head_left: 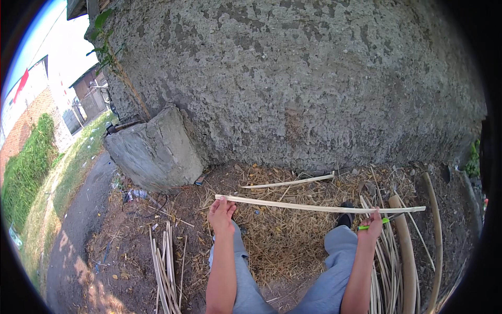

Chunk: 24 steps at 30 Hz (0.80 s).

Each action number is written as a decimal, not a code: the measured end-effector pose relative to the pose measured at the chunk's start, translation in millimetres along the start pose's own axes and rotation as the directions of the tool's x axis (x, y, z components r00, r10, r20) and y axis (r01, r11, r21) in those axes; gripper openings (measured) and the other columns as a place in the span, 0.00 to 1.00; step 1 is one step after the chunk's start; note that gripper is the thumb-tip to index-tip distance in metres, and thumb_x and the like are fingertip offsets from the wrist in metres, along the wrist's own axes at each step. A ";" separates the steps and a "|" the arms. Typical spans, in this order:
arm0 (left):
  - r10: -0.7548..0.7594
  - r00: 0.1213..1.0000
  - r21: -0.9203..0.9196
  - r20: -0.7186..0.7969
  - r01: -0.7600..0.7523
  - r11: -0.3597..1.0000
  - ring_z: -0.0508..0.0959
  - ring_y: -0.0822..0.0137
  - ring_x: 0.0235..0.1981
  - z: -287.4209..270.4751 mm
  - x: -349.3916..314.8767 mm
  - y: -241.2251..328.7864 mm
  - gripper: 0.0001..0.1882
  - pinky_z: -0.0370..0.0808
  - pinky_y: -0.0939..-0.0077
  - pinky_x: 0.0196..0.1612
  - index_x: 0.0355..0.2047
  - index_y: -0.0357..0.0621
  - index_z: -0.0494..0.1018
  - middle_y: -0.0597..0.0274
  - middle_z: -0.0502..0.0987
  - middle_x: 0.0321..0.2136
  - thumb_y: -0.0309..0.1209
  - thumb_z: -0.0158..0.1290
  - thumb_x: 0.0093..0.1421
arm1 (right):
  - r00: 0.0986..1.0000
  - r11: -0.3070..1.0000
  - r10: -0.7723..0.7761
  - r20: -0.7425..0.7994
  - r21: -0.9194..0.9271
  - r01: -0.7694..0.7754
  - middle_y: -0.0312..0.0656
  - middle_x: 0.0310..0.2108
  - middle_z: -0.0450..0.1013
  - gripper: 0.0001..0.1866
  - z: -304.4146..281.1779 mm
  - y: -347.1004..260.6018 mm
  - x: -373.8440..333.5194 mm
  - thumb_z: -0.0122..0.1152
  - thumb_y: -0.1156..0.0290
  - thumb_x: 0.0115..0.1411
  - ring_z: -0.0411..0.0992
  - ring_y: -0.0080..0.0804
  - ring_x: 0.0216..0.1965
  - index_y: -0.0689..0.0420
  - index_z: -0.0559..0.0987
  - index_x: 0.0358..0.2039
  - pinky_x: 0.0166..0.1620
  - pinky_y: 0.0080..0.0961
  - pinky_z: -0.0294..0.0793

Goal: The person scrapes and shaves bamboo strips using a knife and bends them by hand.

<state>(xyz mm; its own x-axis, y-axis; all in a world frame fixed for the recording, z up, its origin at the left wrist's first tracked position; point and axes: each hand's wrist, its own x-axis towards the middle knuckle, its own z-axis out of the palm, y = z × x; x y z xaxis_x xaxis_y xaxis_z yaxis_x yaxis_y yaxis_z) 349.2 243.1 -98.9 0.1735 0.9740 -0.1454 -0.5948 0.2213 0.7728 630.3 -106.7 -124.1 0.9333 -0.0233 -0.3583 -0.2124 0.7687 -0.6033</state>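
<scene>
One long pale strip [293, 204], held crosswise to the near right of the concrete block [154, 152], its left end pinched between the fingers of the left hand [222, 212], its right part held in the fingers of the right hand [371, 227], which also grasp a green-handled tool [386, 220]. On the ground: one loose strip [287, 183], right of the block; one small bundle [166, 267], on its near side; one larger bundle [387, 267] and a thick pole [405, 251], well to its near right.
</scene>
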 end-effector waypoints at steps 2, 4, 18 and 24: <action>0.000 1.000 -0.012 -0.011 0.000 1.000 0.81 0.65 0.31 0.6 -1.6 2.2 0.12 0.81 0.74 0.32 0.41 0.39 0.70 0.58 0.79 0.32 0.29 0.59 0.62 | 1.000 1.000 0.001 -0.006 -0.011 -0.001 0.25 0.24 0.64 0.11 2.8 -2.4 -3.9 0.54 0.62 0.69 0.52 0.14 0.16 0.50 0.75 0.48 0.18 0.17 0.56; -0.021 1.000 0.011 0.006 0.021 1.000 0.81 0.65 0.31 -1.9 -1.5 3.9 0.12 0.80 0.72 0.32 0.41 0.39 0.70 0.58 0.79 0.32 0.30 0.59 0.62 | 1.000 1.000 0.002 -0.013 -0.022 -0.002 0.25 0.25 0.65 0.12 3.2 -3.6 -4.6 0.54 0.62 0.69 0.52 0.14 0.16 0.51 0.75 0.50 0.18 0.17 0.56; 0.880 0.308 0.775 0.362 -0.624 -0.100 0.63 0.51 0.63 30.2 -71.8 43.5 0.33 0.55 0.47 0.64 0.61 0.42 0.62 0.50 0.70 0.55 0.45 0.59 0.61 | 1.000 0.998 -0.004 0.020 -0.056 0.005 0.27 0.24 0.64 0.07 17.4 25.5 2.6 0.58 0.64 0.67 0.52 0.14 0.16 0.53 0.74 0.36 0.19 0.17 0.54; 0.121 0.194 0.229 0.973 -0.846 -0.482 0.64 0.55 0.63 50.2 -130.4 42.9 0.32 0.52 0.46 0.66 0.58 0.42 0.67 0.52 0.72 0.53 0.47 0.59 0.59 | 0.986 0.981 0.133 0.097 -0.158 -0.117 0.29 0.24 0.67 0.07 43.6 47.9 -52.2 0.61 0.66 0.64 0.55 0.14 0.18 0.53 0.74 0.34 0.20 0.19 0.56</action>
<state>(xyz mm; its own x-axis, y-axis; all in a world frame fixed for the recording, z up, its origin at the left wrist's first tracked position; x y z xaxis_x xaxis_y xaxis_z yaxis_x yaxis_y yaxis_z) 340.5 123.2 -15.7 0.7258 0.1698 0.6666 0.3198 -0.9413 -0.1085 584.0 -40.7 -103.2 0.9203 0.1417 -0.3646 -0.3632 0.6556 -0.6620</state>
